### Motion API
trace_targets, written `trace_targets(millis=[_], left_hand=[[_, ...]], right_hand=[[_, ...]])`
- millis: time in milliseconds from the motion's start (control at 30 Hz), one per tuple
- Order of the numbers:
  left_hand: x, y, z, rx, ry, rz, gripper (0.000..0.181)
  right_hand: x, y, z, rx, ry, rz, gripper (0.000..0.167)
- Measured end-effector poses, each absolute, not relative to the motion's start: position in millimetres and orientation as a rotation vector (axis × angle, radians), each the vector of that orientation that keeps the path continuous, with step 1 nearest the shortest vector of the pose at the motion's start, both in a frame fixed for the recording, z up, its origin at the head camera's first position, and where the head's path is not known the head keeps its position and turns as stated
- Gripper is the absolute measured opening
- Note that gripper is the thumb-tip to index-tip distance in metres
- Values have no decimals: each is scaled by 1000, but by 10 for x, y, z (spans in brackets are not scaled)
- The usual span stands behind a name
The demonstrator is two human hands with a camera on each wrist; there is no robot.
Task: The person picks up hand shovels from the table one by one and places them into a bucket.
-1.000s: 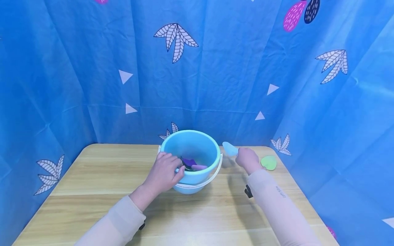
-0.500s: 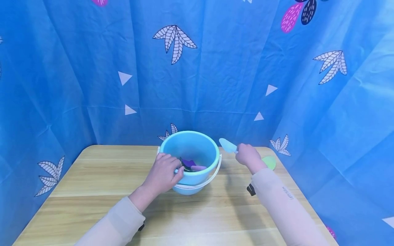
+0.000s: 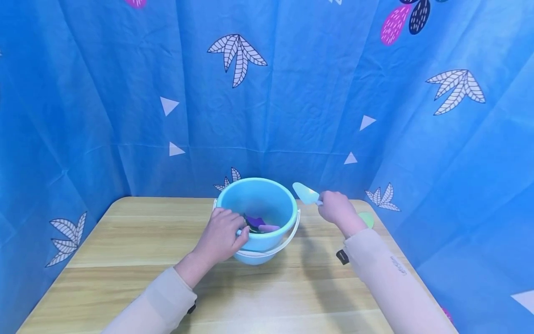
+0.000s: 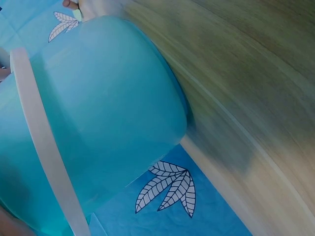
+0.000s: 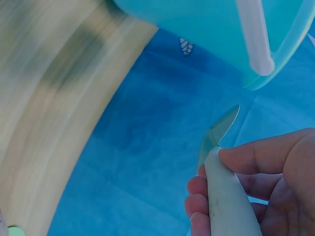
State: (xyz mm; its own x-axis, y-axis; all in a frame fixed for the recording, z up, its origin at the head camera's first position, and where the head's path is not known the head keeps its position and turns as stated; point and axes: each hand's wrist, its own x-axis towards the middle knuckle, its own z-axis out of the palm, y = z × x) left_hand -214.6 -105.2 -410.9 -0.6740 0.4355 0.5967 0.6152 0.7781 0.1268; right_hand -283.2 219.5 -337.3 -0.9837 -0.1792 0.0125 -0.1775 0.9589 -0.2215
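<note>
While the left hand (image 3: 225, 233) grips the near-left rim of the blue bucket (image 3: 260, 241), the right hand (image 3: 337, 207) pinches a pale trowel (image 3: 305, 193) just right of it. Purple pieces (image 3: 255, 222) lie inside; a green piece (image 3: 367, 219) shows beyond the right wrist (image 3: 351, 226). A curtain (image 3: 267, 120) backs the table's (image 3: 158, 232) far edge; wood stretches left and near.

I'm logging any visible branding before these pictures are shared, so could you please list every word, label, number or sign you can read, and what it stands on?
"Let's Slim", probably: small, slightly blurred lettering along the right sleeve; the exact spelling is uncertain.
No other text can be made out: none on the blue bucket, the trowel or the table.
The curtain shows only printed shapes.
</note>
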Motion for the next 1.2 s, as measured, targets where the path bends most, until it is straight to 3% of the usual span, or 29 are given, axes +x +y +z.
trace_targets(millis=[1200], left_hand=[[-2145, -1080, -4098, -787, -2414, -441, 28]], right_hand=[[-2443, 1769, -3013, -497, 3153, -337, 21]])
